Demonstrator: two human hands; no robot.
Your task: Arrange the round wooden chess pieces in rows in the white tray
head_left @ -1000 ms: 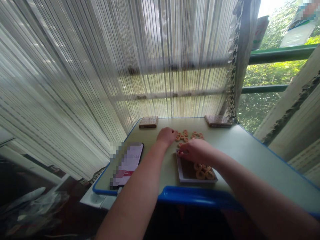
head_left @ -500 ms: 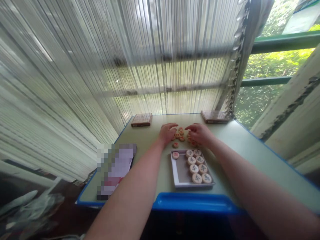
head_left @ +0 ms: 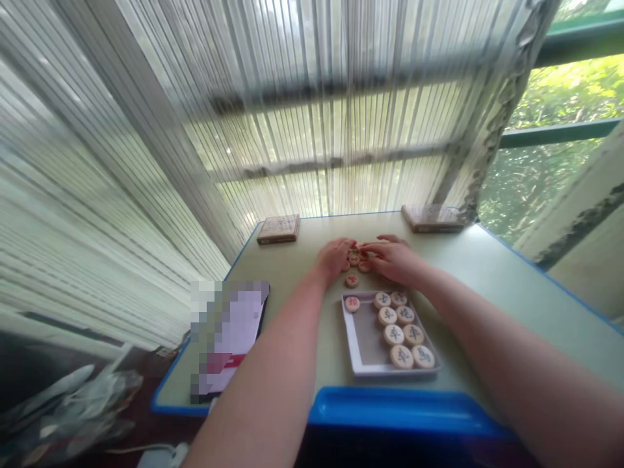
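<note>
Nearest, a shallow box (head_left: pixel 373 335) holds black-lettered xiangqi pieces (head_left: pixel 402 356); off its eleven o'clock lies a lone red-lettered piece (head_left: pixel 351 281), closer to the left hand (head_left: pixel 334 257). Clustered red-lettered pieces (head_left: pixel 354 260) lie at that hand's three o'clock, the right hand's (head_left: pixel 394 261) nine; both curve loosely, any hold hidden.

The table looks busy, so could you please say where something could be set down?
The table is crowded around the left hand and right hand, where red-marked pieces lie. Bare patches: beyond the hands, between the left box and right box; between the right box and right forearm; and the near left part of the tray, beside black-marked pieces.
</note>
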